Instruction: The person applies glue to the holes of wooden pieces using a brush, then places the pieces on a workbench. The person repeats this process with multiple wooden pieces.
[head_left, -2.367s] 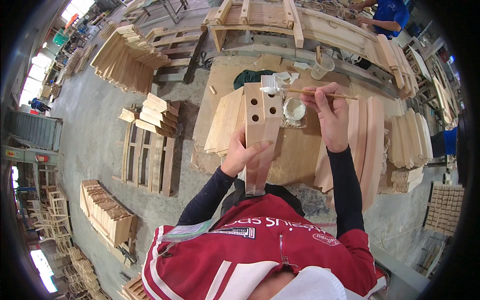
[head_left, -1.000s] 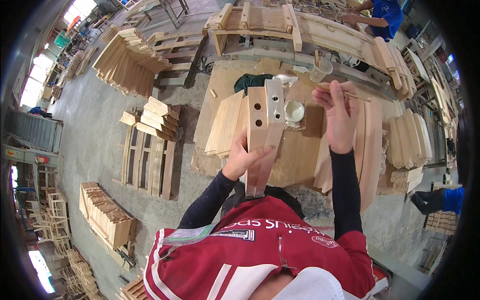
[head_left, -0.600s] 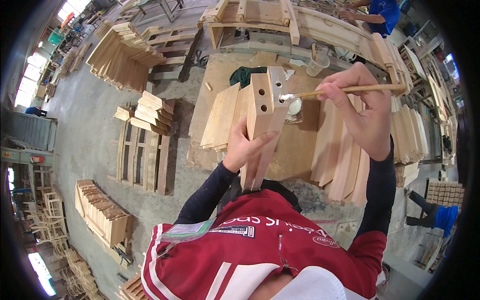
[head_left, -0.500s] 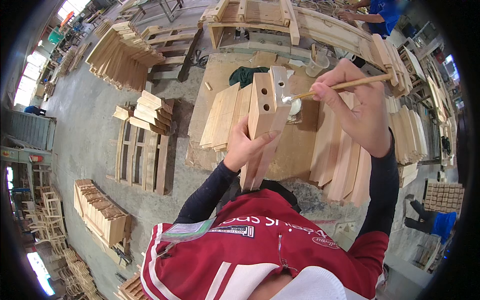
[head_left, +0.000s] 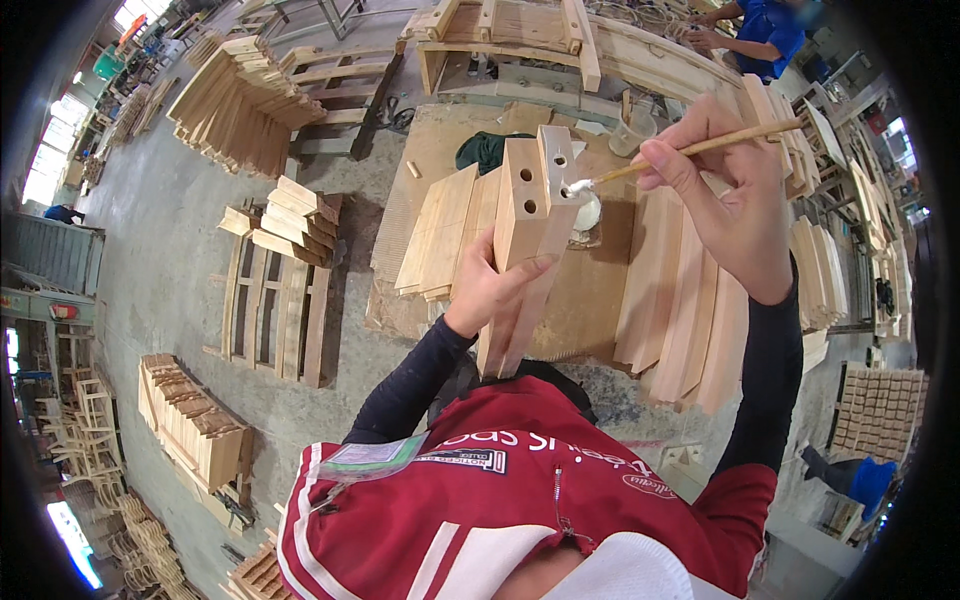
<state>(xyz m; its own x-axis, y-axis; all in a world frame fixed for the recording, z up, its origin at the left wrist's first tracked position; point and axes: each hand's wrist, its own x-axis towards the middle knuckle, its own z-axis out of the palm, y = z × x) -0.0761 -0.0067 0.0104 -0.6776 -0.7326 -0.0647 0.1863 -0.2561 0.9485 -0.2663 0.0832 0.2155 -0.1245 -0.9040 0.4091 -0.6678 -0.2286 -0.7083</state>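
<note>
My left hand is closed around two wooden bars side by side, their drilled ends tilted up. The left bar has two dark holes in its end. White glue smears the end of the right bar, around its holes. My right hand pinches a thin wooden stick between thumb and fingers. The stick's white, glue-covered tip touches the right bar's end beside the lower hole. Behind the bars, a round white item is partly hidden.
On the cardboard-covered surface lie boards at left and more bars at right. A dark green cloth and a clear plastic cup sit farther back. Pallets stand at left. A person in blue works at far right.
The stick's tip has moved slightly down toward the right bar's lower hole. My right hand has shifted a little to the right. My left hand keeps its hold on the bars.
</note>
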